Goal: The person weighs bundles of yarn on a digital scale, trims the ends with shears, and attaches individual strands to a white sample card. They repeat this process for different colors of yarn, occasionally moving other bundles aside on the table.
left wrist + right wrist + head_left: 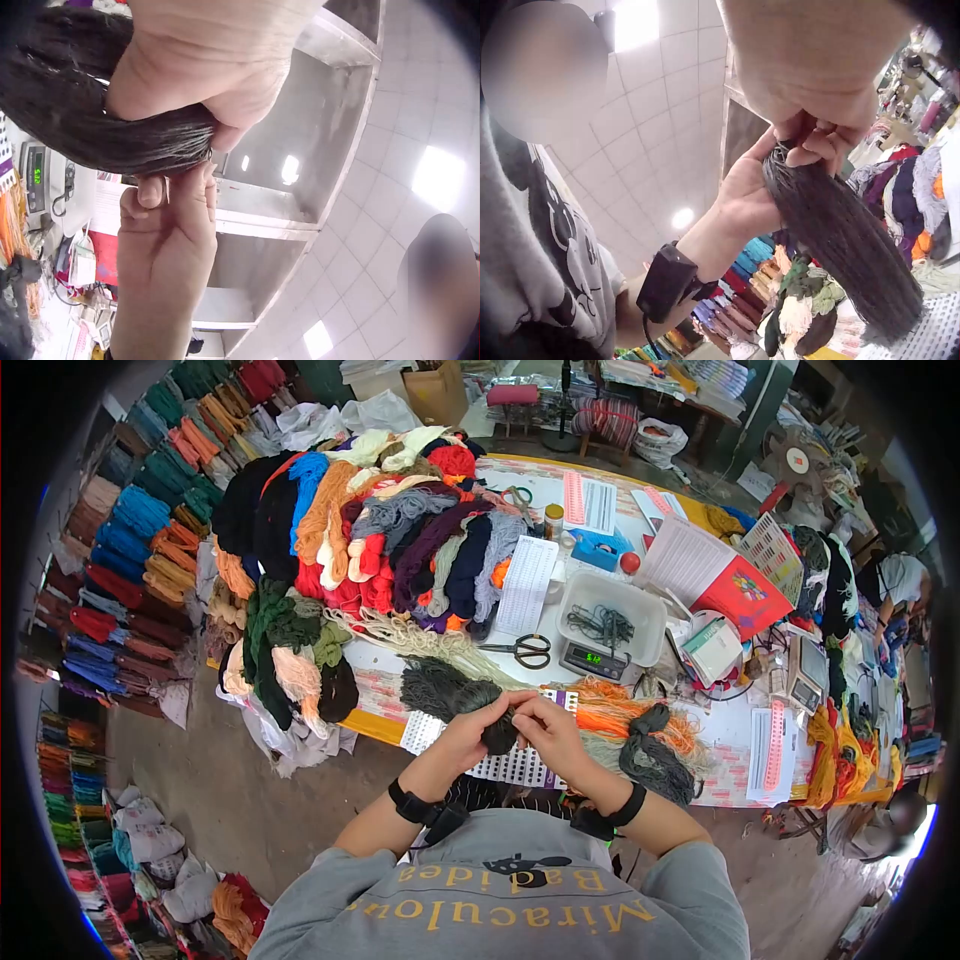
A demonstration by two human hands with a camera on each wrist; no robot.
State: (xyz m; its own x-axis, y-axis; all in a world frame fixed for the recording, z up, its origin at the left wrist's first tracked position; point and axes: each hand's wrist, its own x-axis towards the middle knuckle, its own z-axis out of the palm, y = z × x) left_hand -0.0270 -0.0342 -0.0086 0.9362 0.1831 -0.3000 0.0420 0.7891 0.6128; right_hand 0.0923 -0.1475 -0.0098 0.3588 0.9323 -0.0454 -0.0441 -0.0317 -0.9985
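Note:
A hank of dark grey yarn [440, 688] is held close in front of the body, over the table's near edge. My left hand [468, 738] grips it near one end, with the thumb across the strands in the left wrist view. At that same end, the fingertips of my right hand [552, 734] pinch a few strands [781, 150]. Both hands meet there, and the rest of the hank [847, 247] hangs down toward a white perforated card [505, 768] in the right wrist view.
Black-handled scissors [530, 651], a lit digital scale [592, 662] and a plastic tub [650, 635] lie beyond the hands. Orange yarn [610, 710] and another dark hank [650, 755] lie to the right. Heaped coloured yarn [390, 530] covers the table's left side.

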